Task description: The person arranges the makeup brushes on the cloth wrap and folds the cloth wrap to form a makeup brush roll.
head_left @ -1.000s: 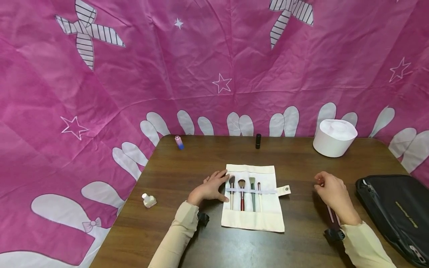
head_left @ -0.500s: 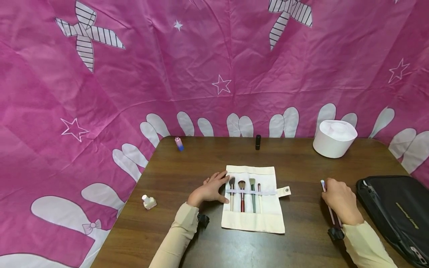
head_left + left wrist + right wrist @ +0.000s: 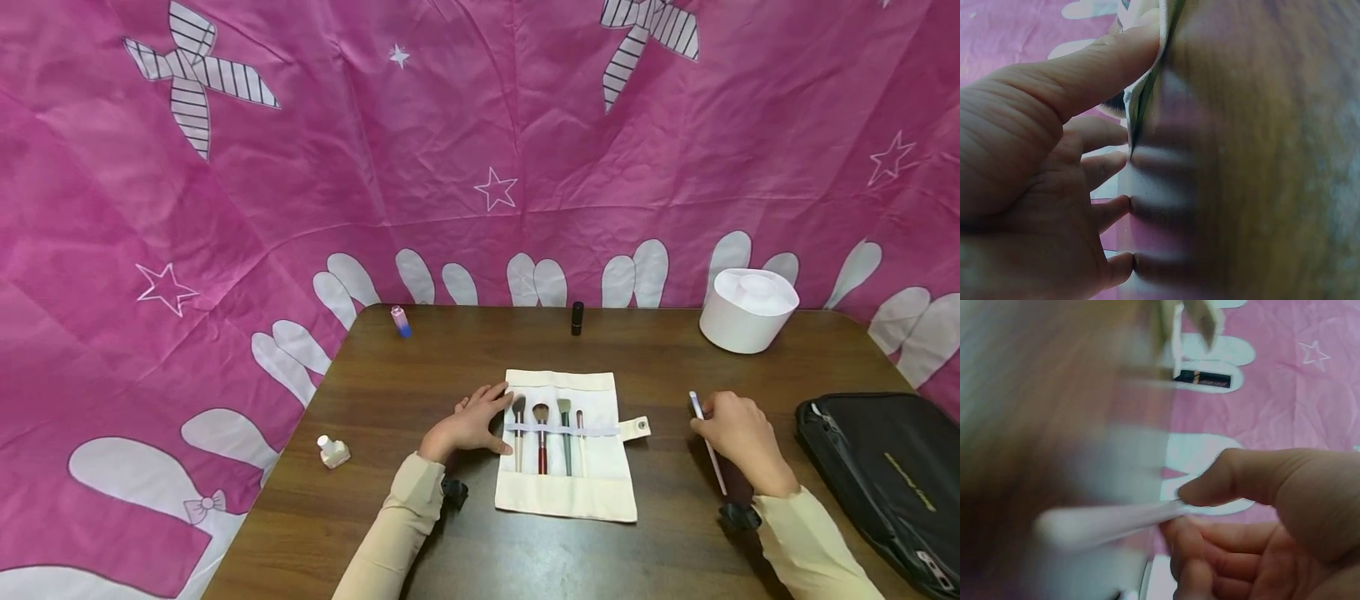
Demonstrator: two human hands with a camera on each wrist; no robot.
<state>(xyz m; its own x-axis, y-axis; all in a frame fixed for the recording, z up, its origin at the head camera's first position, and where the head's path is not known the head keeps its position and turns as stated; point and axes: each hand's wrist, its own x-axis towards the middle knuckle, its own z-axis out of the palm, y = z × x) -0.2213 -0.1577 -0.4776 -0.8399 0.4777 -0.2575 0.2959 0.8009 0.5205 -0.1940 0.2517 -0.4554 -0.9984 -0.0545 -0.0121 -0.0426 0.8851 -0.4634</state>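
A cream cloth brush roll (image 3: 566, 500) lies unfolded on the table, several makeup brushes (image 3: 542, 442) tucked under its strap. At its left side my left hand (image 3: 467, 427) is spread, thumb on the cloth edge; in the left wrist view the other fingertips (image 3: 1121, 265) touch the tabletop. To the right of the roll, my right hand (image 3: 742, 437) pinches a slim, pale makeup brush (image 3: 697, 407) between thumb and fingers. Its white-lavender end points away from me. In the right wrist view the brush's near end (image 3: 1097, 528) is blurred.
A black zip bag (image 3: 877, 475) lies at the right edge, close to my right forearm. Farther back stand a white roll-shaped object (image 3: 750, 310), a black lipstick-like tube (image 3: 577, 318) and a pink-and-blue tube (image 3: 401, 321). A small white-capped bottle (image 3: 333, 451) is at the left.
My right hand shifted right, then back left, with the pale brush; the brush now shows beyond and below the fingers, where earlier the hand mostly hid it. My left hand stayed put.
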